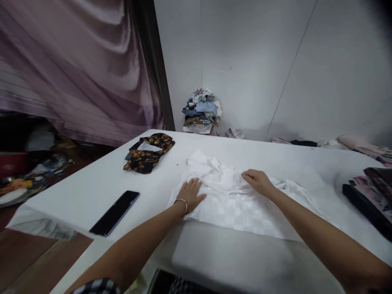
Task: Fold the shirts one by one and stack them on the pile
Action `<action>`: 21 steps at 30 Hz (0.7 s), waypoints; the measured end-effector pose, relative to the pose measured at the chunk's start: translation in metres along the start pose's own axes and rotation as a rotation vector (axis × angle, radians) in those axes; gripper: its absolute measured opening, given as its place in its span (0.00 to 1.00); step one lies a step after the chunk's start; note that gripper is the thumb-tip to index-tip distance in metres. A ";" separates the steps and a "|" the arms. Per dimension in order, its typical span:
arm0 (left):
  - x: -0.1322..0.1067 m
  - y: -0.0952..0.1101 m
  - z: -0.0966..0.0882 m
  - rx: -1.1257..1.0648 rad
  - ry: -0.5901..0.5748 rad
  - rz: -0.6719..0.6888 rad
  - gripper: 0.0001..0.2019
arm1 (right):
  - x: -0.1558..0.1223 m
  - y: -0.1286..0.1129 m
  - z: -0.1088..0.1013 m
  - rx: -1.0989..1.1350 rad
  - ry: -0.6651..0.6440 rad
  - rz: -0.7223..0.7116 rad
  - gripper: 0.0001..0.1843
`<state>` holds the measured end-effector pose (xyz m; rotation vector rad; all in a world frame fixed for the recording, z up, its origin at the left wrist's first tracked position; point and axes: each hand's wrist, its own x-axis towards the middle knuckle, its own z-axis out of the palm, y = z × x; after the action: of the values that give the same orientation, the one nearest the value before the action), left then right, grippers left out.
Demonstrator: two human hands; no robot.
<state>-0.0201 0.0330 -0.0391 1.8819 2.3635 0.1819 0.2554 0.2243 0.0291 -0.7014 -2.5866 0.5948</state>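
Note:
A crumpled white cloth (232, 204) with a faint checked weave lies spread on the white table (76, 192). My left hand (191, 194) rests flat on its left edge, fingers stretched out, a thin bracelet on the wrist. My right hand (257, 179) lies on the bunched upper middle of the cloth with the fingers curled down into the folds, pinching the fabric.
A black phone (114, 212) lies near the table's left edge. A black and orange patterned garment (148, 153) sits at the far left. Dark folded clothes (370, 196) are at the right edge. A pile of clothes (202, 111) stands by the wall, beside a purple curtain (76, 69).

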 end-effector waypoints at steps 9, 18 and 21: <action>-0.001 0.005 -0.005 -0.008 -0.008 -0.023 0.34 | 0.096 -0.016 0.066 -0.065 -0.115 0.328 0.29; -0.003 0.003 0.001 -0.055 -0.005 -0.005 0.35 | 0.124 -0.056 0.059 -0.118 -0.148 0.204 0.15; -0.005 0.000 -0.006 -0.129 0.065 -0.039 0.35 | 0.100 -0.068 0.047 -0.146 -0.139 -0.044 0.18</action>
<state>-0.0196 0.0285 -0.0333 1.7966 2.3648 0.3884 0.1285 0.2119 0.0492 -0.6691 -2.7896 0.4593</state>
